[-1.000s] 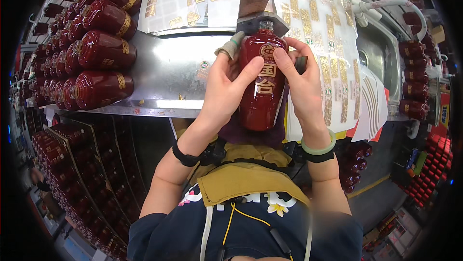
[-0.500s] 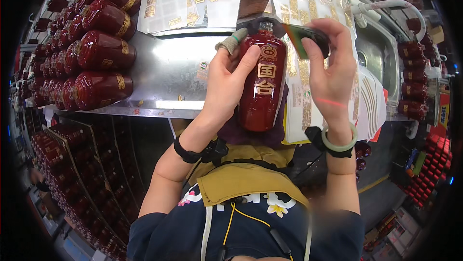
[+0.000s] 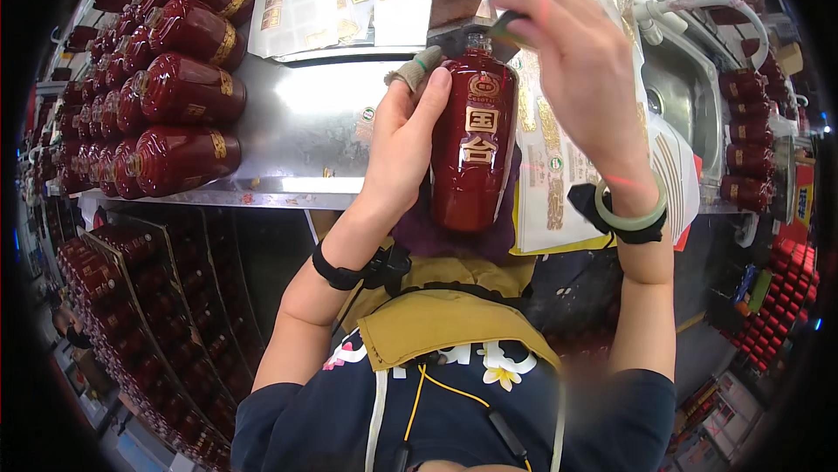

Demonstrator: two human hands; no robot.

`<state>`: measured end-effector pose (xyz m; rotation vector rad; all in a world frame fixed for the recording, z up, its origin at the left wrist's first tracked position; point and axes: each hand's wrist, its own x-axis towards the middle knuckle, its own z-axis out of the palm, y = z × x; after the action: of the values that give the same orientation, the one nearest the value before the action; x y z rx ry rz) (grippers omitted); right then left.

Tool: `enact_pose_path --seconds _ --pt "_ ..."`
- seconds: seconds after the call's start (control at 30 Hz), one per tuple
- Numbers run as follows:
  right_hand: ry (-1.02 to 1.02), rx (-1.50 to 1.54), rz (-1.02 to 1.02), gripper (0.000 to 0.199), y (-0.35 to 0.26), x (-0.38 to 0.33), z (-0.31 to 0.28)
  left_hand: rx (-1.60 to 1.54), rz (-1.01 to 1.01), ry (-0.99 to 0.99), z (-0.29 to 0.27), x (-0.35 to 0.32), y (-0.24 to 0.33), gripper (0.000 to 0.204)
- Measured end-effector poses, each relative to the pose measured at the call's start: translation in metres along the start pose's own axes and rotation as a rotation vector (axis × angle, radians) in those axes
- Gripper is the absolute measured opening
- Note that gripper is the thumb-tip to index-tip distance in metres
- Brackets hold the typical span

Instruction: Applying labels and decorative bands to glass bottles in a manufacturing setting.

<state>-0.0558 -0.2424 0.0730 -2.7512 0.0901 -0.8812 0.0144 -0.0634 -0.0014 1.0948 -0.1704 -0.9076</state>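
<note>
My left hand (image 3: 401, 136) grips a glossy dark red bottle (image 3: 476, 158) by its left side, a grey finger cot on one fingertip. The bottle stands upright on a purple cloth (image 3: 419, 232) at the edge of the steel bench (image 3: 305, 123), with gold labels on its front. My right hand (image 3: 580, 79) is raised off the bottle, up by its neck, fingers pinched on a small dark flat tool (image 3: 508, 27). A green bangle and a black band sit on that wrist.
Stacked red bottles (image 3: 175, 97) lie on the bench at the left. Sheets of gold stickers (image 3: 314, 1) cover the back and the right. A steel sink (image 3: 690, 97) with a white hose (image 3: 716, 5) is at the right, and more bottles (image 3: 746, 140) stand beside it.
My right hand has let go of the bottle's right side and risen toward the neck with the small tool. My left hand has kept its grip.
</note>
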Motion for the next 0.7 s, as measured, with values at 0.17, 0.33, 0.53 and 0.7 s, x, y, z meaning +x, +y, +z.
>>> enact_pose_path --seconds 0.17,0.33,0.53,0.7 --pt "-0.020 0.792 0.618 0.028 -0.013 -0.040 -0.006 0.010 0.050 -0.068 -0.010 -0.013 -0.003 0.061" --pt "-0.177 0.883 0.866 0.069 -0.038 -0.092 0.014 0.010 0.074 -0.171 -0.014 -0.023 -0.007 0.068" --pt "-0.099 1.060 0.956 0.080 -0.046 -0.103 0.024 0.099 0.092 -0.176 -0.015 -0.028 -0.005 0.077" --pt "-0.087 1.093 0.961 0.080 -0.046 -0.104 0.023 0.064 0.080 -0.194 -0.015 -0.027 -0.004 0.079"
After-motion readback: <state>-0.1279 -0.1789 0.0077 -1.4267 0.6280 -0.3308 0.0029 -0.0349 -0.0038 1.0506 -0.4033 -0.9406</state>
